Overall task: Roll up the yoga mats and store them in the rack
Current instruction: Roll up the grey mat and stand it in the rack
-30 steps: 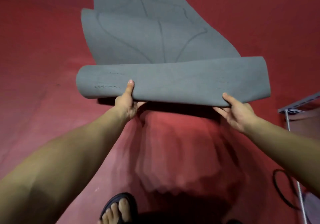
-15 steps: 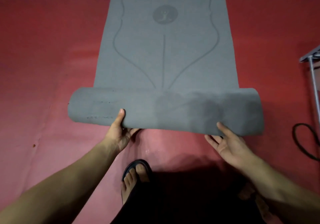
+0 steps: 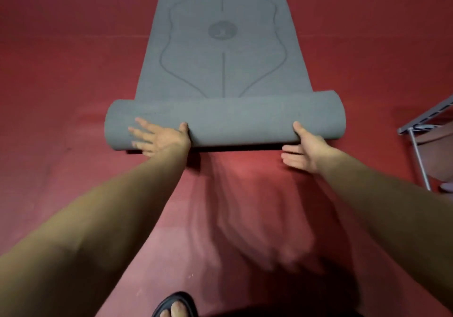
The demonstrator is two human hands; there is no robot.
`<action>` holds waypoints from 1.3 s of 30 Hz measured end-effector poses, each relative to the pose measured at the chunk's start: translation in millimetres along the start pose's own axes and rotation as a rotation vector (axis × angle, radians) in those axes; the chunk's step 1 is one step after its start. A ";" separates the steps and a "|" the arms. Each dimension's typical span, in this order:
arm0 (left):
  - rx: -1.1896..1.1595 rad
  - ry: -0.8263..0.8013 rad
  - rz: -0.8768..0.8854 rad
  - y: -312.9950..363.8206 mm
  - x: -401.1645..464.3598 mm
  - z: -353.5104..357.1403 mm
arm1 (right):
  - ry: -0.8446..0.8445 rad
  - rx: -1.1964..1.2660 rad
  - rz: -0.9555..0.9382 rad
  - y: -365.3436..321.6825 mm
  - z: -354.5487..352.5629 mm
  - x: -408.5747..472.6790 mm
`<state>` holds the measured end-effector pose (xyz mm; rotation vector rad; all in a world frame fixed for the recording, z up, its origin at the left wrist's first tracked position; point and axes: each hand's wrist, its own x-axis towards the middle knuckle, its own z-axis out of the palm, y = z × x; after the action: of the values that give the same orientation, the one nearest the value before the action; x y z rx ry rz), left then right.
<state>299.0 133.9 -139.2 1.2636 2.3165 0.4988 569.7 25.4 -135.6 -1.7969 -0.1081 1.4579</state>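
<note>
A grey yoga mat [image 3: 223, 54] with a printed line pattern lies lengthwise on the red floor. Its near end is wound into a thick roll [image 3: 235, 118] that rests across the floor. My left hand [image 3: 159, 139] lies palm down on the left part of the roll, fingers spread. At the roll's near right edge is my right hand [image 3: 304, 150], its thumb up against the roll and its fingers stretched out low beside the underside. Neither hand is wrapped around the mat.
The corner of a grey metal rack [image 3: 421, 125] with a thin leg stands at the right edge. My foot in a black sandal [image 3: 175, 307] shows at the bottom. Red floor [image 3: 61, 96] surrounds the mat on both sides.
The lifted roll has come down onto the floor and moved forward along the mat. My left hand has shifted from gripping the edge to lying flat on top.
</note>
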 end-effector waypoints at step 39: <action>0.617 -0.301 1.421 -166.6 -112.1 35.9 | 0.018 -1.563 -1.437 188.3 15.0 -26.5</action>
<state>257.5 -43.8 -230.3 2.9190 0.9825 -0.0722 472.5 -107.7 -231.5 -1.7446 -2.4187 0.0343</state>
